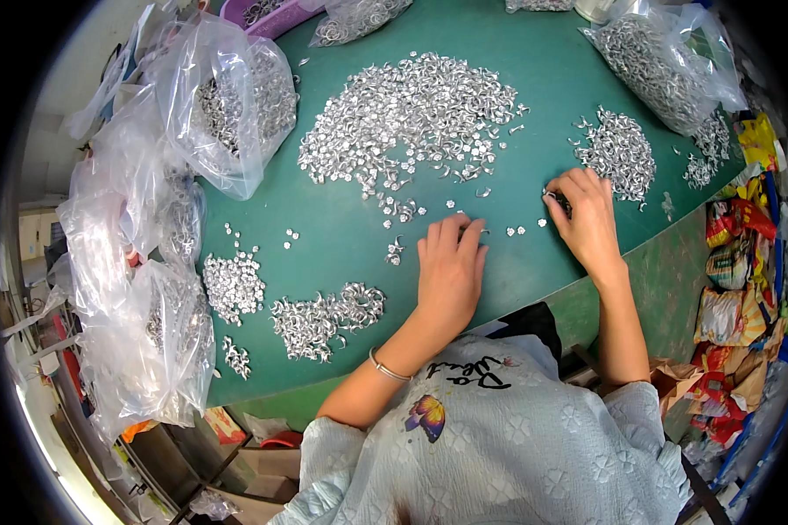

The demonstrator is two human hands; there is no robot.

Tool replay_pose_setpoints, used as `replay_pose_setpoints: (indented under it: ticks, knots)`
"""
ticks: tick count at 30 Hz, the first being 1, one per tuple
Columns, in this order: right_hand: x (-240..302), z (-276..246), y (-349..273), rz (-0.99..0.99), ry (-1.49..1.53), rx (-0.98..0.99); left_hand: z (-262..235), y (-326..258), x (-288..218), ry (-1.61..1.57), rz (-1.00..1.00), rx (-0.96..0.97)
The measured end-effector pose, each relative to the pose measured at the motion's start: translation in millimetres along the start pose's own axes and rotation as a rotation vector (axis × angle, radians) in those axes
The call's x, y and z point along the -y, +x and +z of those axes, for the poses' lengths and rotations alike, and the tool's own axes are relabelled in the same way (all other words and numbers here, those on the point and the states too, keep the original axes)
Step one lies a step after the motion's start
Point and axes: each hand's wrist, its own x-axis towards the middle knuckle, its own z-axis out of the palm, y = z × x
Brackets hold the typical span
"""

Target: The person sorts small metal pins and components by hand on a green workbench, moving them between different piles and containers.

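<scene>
My left hand (451, 271) rests on the green table (324, 236), back upward, its fingers bent close together and their tips lowered to the surface. Whatever may be under those tips is hidden; a few small silvery metal pieces lie beside them. Further right, my right hand (587, 219) curls its thumb and fingers around a dark gap, and its contents cannot be made out. Between the hands are a few loose flower-shaped metal pieces (517, 231). Beyond my left hand spreads a large heap of small curved and flower-shaped metal pieces (411, 114).
A smaller heap of metal pieces (620, 153) lies just beyond my right hand. Two piles, one of flower-shaped pieces (234, 284) and one of curved pieces (324, 319), sit at left. Filled clear plastic bags (228, 105) line the left edge; another bag (661, 66) stands far right.
</scene>
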Motion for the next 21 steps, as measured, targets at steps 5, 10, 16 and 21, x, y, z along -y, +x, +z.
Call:
replay_pose_setpoints:
  ticks: [5,10,16,21]
  knots:
    - [-9.8,-5.8,-2.7,0.055,0.071,-0.094,12.2,9.5,2.8,0.067,0.045,0.017]
    - [-2.0,-8.9,-21.8,0.036,0.069,-0.145,15.5,12.1,4.0,0.067,0.053,0.056]
    - [1.2,-0.3,-30.7,0.059,-0.022,-0.189,25.0,23.0,-14.6,0.028,0.188,0.123]
    - [28.2,8.3,-34.8,-0.045,0.106,-0.122,21.3,19.5,-11.3,0.049,0.118,0.067]
